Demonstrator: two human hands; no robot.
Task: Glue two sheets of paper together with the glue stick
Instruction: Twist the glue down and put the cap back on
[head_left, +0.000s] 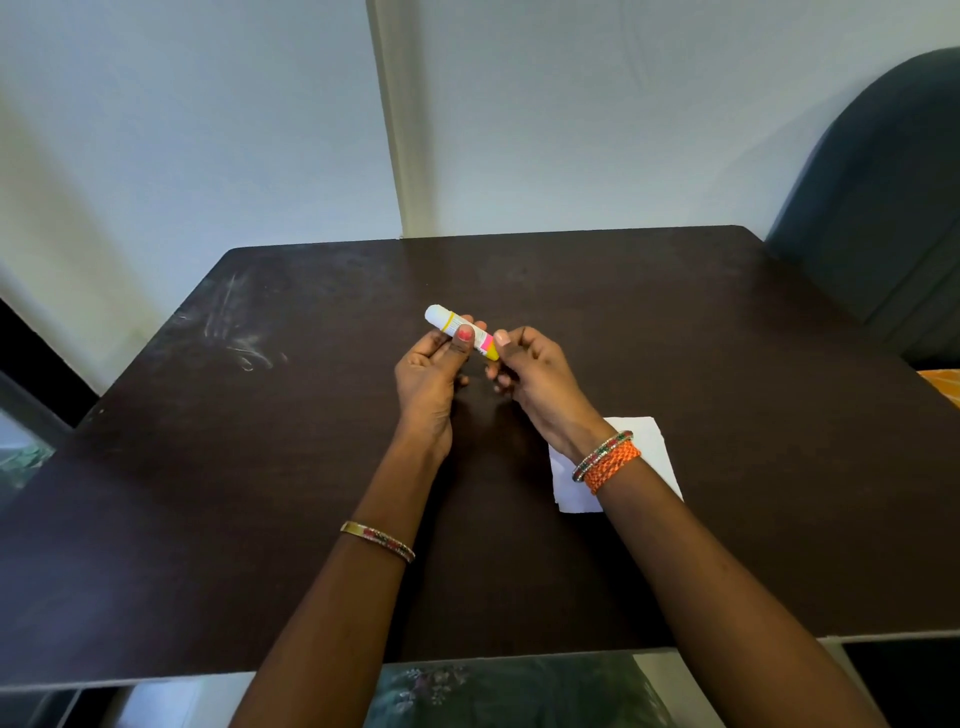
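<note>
A white glue stick with yellow bands and a pink label is held slanted above the middle of the dark table. Its white cap end points up and to the left. My left hand grips the tube's middle, thumb on top. My right hand pinches the yellow base end with its fingertips. White paper lies flat on the table under my right wrist, partly hidden by the forearm; I cannot tell whether it is one sheet or two stacked.
The table's far edge meets a pale wall. A dark padded chair back stands at the far right corner. The near table edge runs just in front of my lap.
</note>
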